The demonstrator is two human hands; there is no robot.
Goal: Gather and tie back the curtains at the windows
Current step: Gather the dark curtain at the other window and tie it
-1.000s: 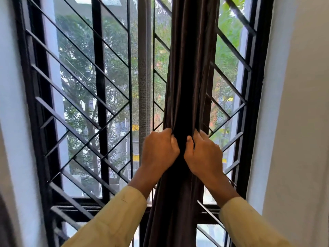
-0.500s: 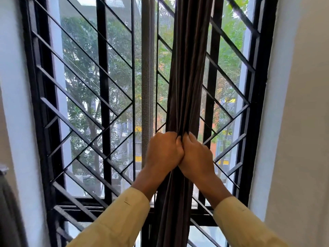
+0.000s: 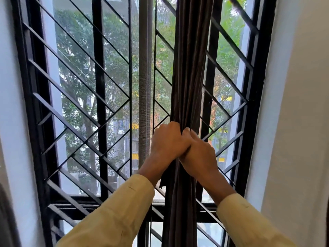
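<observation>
I see the dark brown curtain (image 3: pixel 188 68) bunched into one narrow column just right of centre, running from the top edge to the bottom in front of the black window bars (image 3: pixel 99 86). The left hand (image 3: pixel 167 141) grips the bundle from its left side, fingers curled round the fabric. The right hand (image 3: pixel 199 154) grips it from the right, thumb against the folds. The two hands touch at mid-frame. I cannot see the fingertips behind the cloth. Yellow sleeves (image 3: pixel 114 216) enter from the bottom edge, and a pale wall (image 3: pixel 302 122) fills the right side
</observation>
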